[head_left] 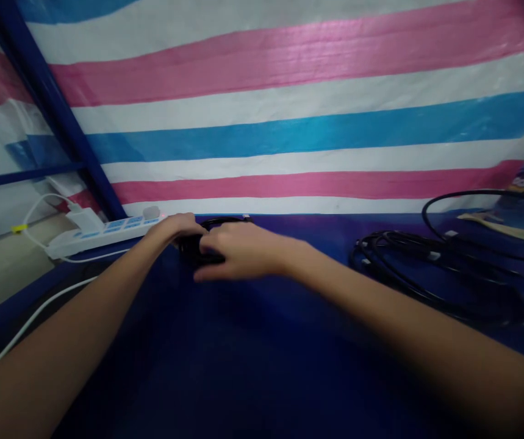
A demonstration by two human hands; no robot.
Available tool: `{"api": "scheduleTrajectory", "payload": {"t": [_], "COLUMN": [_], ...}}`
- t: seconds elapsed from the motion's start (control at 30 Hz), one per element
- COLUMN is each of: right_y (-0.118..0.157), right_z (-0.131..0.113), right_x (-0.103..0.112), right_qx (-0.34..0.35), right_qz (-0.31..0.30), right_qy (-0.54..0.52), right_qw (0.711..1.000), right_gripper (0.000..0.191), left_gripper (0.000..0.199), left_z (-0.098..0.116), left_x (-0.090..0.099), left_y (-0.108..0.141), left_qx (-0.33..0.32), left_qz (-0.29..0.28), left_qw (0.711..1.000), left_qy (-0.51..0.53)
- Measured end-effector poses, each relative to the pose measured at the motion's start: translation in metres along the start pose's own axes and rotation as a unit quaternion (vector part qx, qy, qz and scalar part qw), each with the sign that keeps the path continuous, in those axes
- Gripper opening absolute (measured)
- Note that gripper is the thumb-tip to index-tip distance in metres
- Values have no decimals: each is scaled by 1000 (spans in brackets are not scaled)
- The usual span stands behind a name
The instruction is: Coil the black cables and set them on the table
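A small coil of black cable [191,249] lies at the back of the dark blue surface, near the striped sheet. My left hand [180,225] grips its left side from above, with the fingertips mostly hidden behind the coil. From the right, my right hand [238,247] closes over the same coil, fingers curled onto it and the thumb lower down. The two hands almost meet. A small pale tag [246,217] shows at the cable's far edge.
A white power strip [106,233] with a plugged-in white adapter [85,219] stands at left; a white cord [44,305] runs beside my left forearm. Larger loops of black cable [380,244] lie at right. A striped plastic sheet [289,140] hangs behind, beside a blue post [67,128].
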State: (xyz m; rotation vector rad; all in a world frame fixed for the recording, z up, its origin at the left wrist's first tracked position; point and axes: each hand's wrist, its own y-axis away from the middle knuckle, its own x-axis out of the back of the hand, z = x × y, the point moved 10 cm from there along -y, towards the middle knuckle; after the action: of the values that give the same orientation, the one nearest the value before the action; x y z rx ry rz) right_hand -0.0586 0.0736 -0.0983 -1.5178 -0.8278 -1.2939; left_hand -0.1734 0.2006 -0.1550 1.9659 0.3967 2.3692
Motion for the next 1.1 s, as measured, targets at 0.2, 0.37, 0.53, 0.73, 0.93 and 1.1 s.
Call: {"api": "scheduleTrajectory", "payload": {"t": [0.2,0.37,0.53,0.73,0.93,1.1], "right_y": [3,4,10,3,14,26], "right_z": [-14,7,0,6,50,45], "right_x": [-20,-8,-19,2,-8,-3], "right_qx": [-17,-31,-53,-54,-46,-53], "right_qz": [18,13,26,47,32,85], "right_qy": [44,-55,-41,-24,27,7], "right_qw": [999,998,997,997,998,995], "right_gripper": [20,14,23,18,20,24], "left_gripper": [48,39,40,49,69,66], "left_z": [-3,-1,-1,0,-2,16], "left_x": [3,4,-4,-8,0,15], "left_y": [18,23,23,27,29,36], "left_qx": [20,-4,-6,-20,-27,-111], "left_qz": [-63,-48,-48,-42,74,190], "left_qw": [998,997,998,997,997,974], "left_qy": [20,52,42,62,3,-54]}}
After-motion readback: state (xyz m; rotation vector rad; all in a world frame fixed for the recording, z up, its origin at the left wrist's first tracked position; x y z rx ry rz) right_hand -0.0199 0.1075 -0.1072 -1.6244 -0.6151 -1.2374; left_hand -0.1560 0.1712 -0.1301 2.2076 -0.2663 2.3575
